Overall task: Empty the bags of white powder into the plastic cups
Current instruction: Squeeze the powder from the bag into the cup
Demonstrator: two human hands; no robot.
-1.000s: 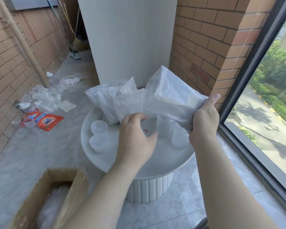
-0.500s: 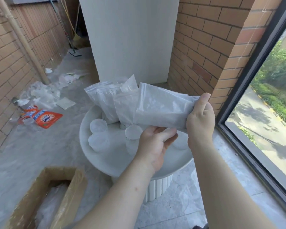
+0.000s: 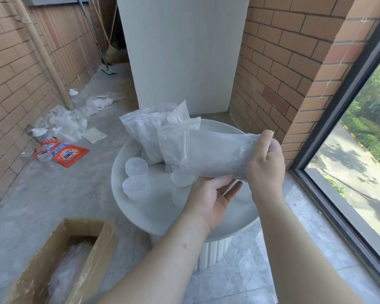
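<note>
My right hand grips one end of a clear bag of white powder, held sideways above the round white table. My left hand is palm up under the bag, fingers straight and touching its underside. A clear plastic cup stands just below the bag's left part. Two more clear cups sit at the table's left. Several other powder bags lean upright at the back of the table.
An open cardboard box with plastic inside stands on the floor at lower left. An orange detergent pouch and plastic litter lie by the left brick wall. A window frame runs along the right.
The bag was lowered from upright to lying sideways. My left hand went from above the cups to palm up under the bag. A cup now shows where the bag covered it.
</note>
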